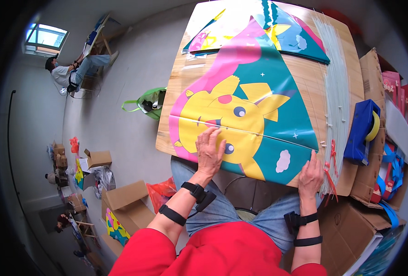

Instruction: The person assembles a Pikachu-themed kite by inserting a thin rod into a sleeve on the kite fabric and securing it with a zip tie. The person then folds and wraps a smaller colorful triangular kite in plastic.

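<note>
A kite sail (277, 85) lies across the wooden table before me, printed with a yellow cartoon animal on teal and pink. A thin pale rod or seam line (277, 137) crosses it from side to side. My left hand (210, 152) rests on the sail over the animal's face, fingers bent and thumb apart, fingertips touching that line. At the sail's right corner, my right hand (310, 175) has its fingers closed over the edge, by the line's end. Whether a small part is under those fingertips is hidden.
More printed sails (300, 39) are stacked at the table's far side. Thin white rods (335, 92) lie along its right, near red ties (332, 161). A blue tape dispenser (361, 131) and cardboard box (371, 87) stand beyond. A green bag (142, 102) is left; other people sit farther off.
</note>
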The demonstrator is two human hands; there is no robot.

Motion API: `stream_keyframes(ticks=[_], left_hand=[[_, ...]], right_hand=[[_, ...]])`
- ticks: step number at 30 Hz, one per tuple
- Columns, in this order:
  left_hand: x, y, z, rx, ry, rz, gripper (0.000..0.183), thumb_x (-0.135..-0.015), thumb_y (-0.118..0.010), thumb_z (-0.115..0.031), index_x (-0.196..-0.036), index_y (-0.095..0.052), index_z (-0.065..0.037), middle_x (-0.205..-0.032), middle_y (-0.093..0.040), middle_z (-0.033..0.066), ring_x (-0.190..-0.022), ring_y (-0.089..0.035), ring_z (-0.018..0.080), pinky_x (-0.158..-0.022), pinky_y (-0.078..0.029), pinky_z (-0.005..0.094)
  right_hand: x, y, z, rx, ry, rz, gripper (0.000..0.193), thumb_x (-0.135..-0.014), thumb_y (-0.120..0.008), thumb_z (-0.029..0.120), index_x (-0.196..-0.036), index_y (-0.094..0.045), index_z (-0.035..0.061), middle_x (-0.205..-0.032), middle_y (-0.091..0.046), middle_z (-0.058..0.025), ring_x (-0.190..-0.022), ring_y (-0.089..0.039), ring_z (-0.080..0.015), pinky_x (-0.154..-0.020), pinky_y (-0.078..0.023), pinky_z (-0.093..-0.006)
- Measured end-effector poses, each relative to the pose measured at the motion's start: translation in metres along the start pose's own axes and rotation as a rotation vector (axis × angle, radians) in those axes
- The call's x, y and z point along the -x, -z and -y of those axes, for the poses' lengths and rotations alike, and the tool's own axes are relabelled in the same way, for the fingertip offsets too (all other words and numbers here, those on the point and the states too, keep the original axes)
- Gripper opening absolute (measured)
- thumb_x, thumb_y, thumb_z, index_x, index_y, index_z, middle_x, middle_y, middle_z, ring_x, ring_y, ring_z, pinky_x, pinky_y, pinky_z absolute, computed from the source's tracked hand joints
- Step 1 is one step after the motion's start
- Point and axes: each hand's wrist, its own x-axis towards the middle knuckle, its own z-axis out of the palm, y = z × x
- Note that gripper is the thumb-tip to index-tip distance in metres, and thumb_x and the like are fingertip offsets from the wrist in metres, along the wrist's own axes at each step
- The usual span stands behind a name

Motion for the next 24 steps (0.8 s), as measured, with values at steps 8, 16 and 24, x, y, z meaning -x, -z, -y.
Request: stream_keyframes(ticks=[8,16,24], left_hand=[[0.010,0.006,0.036,-0.112,0.057,0.004,0.057,-0.086,-0.066,-0.016,-0.137,-0.047,-0.002,-0.139,-0.047,0.0125,-0.120,-0.045,0.0331,-0.103,-0.035,0.0438],[0.004,0.013,0.030,-0.141,0.079,0.061,0.065,-0.085,-0.065,-0.017,-0.144,-0.042,-0.003,-0.149,-0.041,0.0083,-0.117,-0.044,0.0315,-0.102,-0.035,0.0431],[0.002,0.016,0.033,-0.172,0.090,0.130,0.067,-0.084,-0.066,-0.020,-0.146,-0.043,-0.008,-0.152,-0.038,0.0043,-0.114,-0.045,0.0302,-0.101,-0.036,0.0421]], right_hand=[[0.001,0.001,0.001,0.006,-0.002,0.008,0.044,-0.087,-0.057,0.002,-0.131,-0.053,0.0006,-0.088,-0.055,-0.0164,-0.080,-0.058,-0.0354,-0.069,-0.047,-0.0457],[0.000,0.003,0.002,0.010,-0.004,0.020,0.042,-0.089,-0.056,0.002,-0.131,-0.053,0.0005,-0.089,-0.055,-0.0171,-0.081,-0.059,-0.0363,-0.069,-0.047,-0.0460],[0.000,0.003,0.001,-0.008,0.001,0.013,0.042,-0.089,-0.056,0.002,-0.132,-0.053,0.0012,-0.091,-0.056,-0.0174,-0.081,-0.059,-0.0366,-0.069,-0.047,-0.0465]])
